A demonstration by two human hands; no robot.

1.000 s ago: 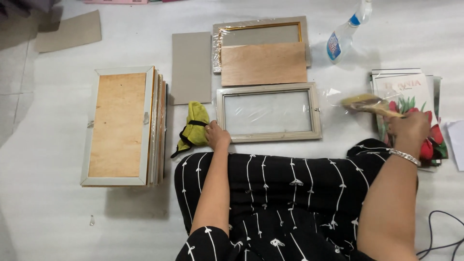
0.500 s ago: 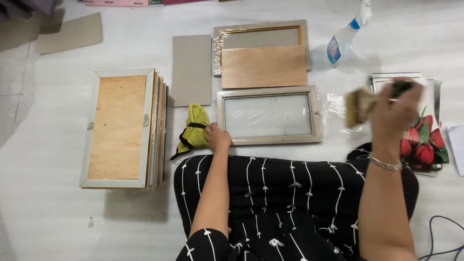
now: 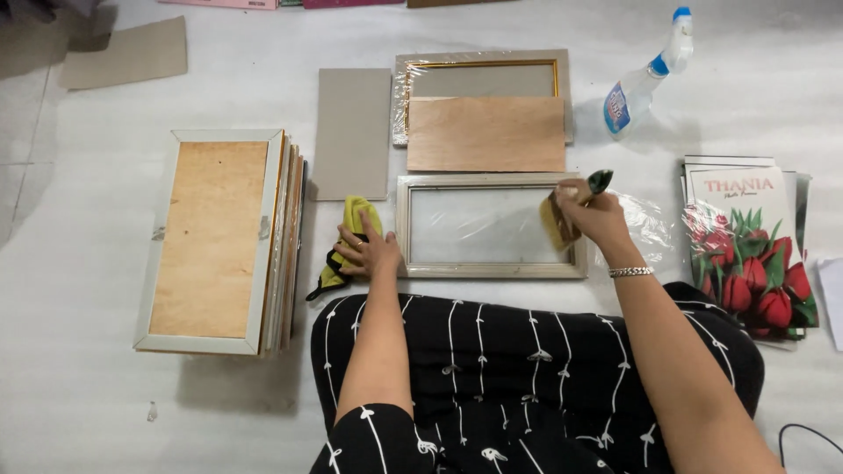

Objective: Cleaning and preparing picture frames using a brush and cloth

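R fingers [image 3: 587, 204] are curling shut round a small brush [image 3: 562, 221], dark handle tip poking up past the knuckles, bristles angling down-left onto the glass at the right end of the pale frame [image 3: 490, 226]. Right hand [image 3: 597, 218] is sitting over the frame's right rail. L fingers [image 3: 356, 250] are lying spread and flat, not gripping, half on the yellow cloth [image 3: 349, 241], left hand [image 3: 371, 253] touching the frame's left rail and pinning it.

Doing it well, imo: bristles light and flat, strokes running along the long side from the right end toward the left, pushing dust off an edge rather than into corners (L hand is bracing, so keep pressure sideways, not down).

Edges/room: plywood panel [image 3: 486, 133] is lying just above the frame's top rail, nearly touching, so no overshoot upward. Grey card [image 3: 353, 133] is near the top-left corner. Crinkled clear wrap [image 3: 648, 230] is just right of the frame, then flower prints [image 3: 752, 250] beyond. Spray bottle [image 3: 643, 77] is well apart, upper right. Frame stack [image 3: 221, 241] is sitting left, past the cloth. Knees in the black skirt [image 3: 527, 360] are closing the near side. Best free run: lengthwise along the glass.
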